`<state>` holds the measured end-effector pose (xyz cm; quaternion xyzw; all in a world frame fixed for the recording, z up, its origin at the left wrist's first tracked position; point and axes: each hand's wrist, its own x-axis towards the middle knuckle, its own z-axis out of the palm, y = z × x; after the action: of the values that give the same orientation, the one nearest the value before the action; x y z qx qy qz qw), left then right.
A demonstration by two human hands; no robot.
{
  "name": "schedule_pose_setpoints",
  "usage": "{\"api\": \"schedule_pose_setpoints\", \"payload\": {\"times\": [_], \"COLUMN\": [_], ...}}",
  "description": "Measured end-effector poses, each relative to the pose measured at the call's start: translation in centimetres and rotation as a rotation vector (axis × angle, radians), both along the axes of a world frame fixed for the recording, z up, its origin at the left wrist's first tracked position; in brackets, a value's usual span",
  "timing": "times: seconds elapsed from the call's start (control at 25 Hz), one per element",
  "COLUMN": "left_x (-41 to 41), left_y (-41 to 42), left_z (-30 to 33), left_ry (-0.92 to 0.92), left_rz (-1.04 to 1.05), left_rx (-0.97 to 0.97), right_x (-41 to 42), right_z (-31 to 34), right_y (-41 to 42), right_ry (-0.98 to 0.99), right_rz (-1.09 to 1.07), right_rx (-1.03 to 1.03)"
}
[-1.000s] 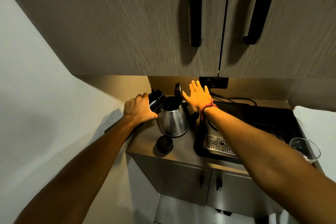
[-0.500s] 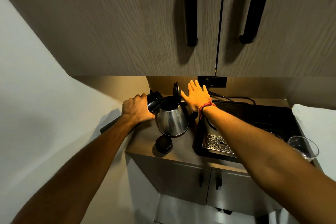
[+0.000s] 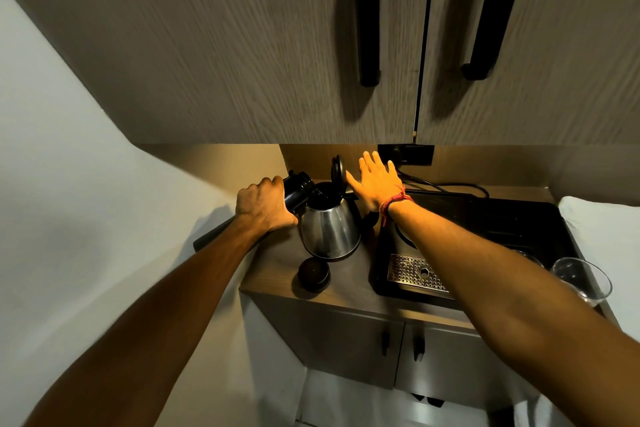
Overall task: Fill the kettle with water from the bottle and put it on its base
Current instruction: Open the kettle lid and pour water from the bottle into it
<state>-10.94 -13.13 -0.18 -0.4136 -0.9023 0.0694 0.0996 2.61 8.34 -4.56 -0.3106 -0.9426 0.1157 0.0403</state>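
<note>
Little has changed in the last second; left hand [image 3: 265, 206] grips the tilted bottle [image 3: 298, 191] over the open kettle [image 3: 329, 227]; right hand [image 3: 375, 182], fingers spread, steadies its lid [image 3: 337, 172]; pouring seems ongoing.

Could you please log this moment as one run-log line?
left hand: tilting bottle into kettle | right hand: open by lid | kettle: on counter

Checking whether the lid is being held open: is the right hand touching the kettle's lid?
Touching. In the head view the right hand's thumb edge rests against the back of the upright lid, no gap between them, while the left hand tilts the bottle.
</note>
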Motion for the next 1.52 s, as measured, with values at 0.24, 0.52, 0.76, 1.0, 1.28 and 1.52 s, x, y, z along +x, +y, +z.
{"api": "schedule_pose_setpoints", "payload": {"times": [0.24, 0.52, 0.76, 1.0, 1.28, 1.52], "left_x": [0.0, 0.6, 1.2, 0.9, 0.9, 4.6], "left_y": [0.1, 0.1, -2.1, -4.4, -4.5, 0.5], "left_z": [-0.9, -2.4, -6.2, -8.5, -4.3, -3.4], "left_ry": [-0.03, -0.31, -0.66, -0.732, -0.425, -0.14], "left_rz": [-0.002, 0.046, 0.255, 0.34, 0.19, -0.33], "left_rx": [0.024, 0.351, 0.935, 1.113, 1.097, 0.49], "right_x": [0.3, 0.7, 0.9, 0.1, -2.3, -3.2], "right_z": [0.2, 0.8, 1.9, 1.8, 0.6, -0.9], "right_y": [0.1, -0.7, -1.2, -1.6, -2.5, -3.9], "right_ry": [-0.075, -0.166, -0.167, -0.097, -0.031, -0.054], "right_rz": [0.067, 0.152, 0.126, 0.125, 0.164, 0.2], "right_rx": [0.033, 0.106, 0.088, 0.015, -0.024, 0.037]}}
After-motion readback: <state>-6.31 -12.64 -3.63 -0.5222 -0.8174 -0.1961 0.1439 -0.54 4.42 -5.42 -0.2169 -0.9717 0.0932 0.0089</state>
